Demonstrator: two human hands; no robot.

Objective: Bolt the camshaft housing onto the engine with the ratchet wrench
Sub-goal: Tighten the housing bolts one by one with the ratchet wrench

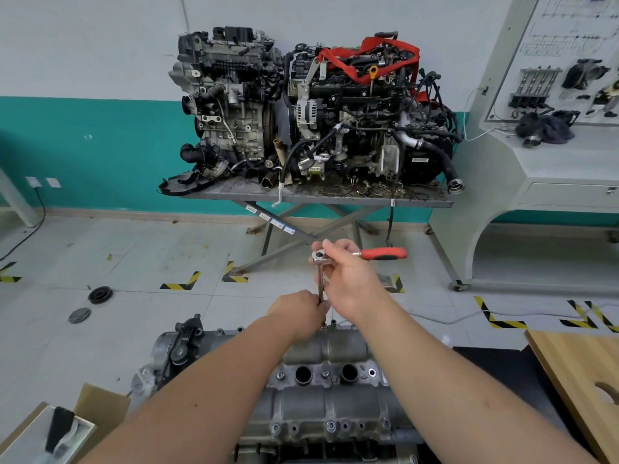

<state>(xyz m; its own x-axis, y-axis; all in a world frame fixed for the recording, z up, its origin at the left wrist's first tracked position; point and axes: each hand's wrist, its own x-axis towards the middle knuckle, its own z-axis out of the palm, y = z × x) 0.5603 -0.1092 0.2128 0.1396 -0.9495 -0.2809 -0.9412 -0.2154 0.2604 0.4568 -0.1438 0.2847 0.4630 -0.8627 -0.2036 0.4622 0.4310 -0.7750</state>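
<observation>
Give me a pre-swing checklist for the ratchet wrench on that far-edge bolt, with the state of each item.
1. Right hand holds the ratchet wrench at its head: ok, though the red handle sticks out free to the right.
2. Left hand grips the extension bar low down: ok.
3. Extension bar upright over the bolt: ok, it looks near vertical.
4. Socket seated on the bolt: cannot tell, the left hand's fingers hide the tip.
5. Camshaft housing sitting flush on the engine: cannot tell from this angle.
6. Room for the handle to swing: ok, nothing stands near it.
</observation>
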